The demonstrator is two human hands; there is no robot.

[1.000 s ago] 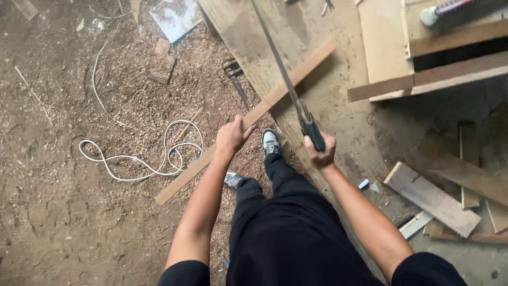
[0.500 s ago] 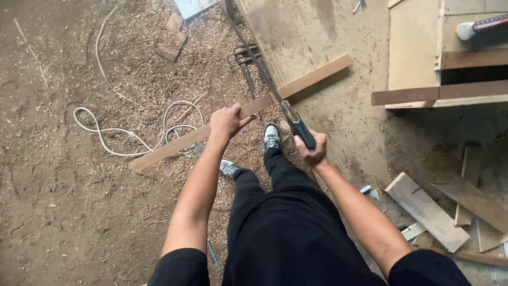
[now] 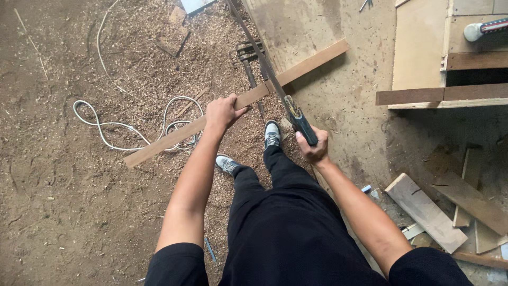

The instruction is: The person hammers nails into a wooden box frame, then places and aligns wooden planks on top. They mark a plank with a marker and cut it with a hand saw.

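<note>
Left hand clenched on the wooden strip, whose long axis runs lower-left to upper-right; right hand grips the handsaw, blade crossing the strip just right of the left hand.

No packages, labels, signs or screens in view

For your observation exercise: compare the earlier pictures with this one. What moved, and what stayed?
The handsaw has been drawn back toward the person along its cut in the long wooden strip. The right hand still grips its handle; the left hand still steadies the strip.
</note>
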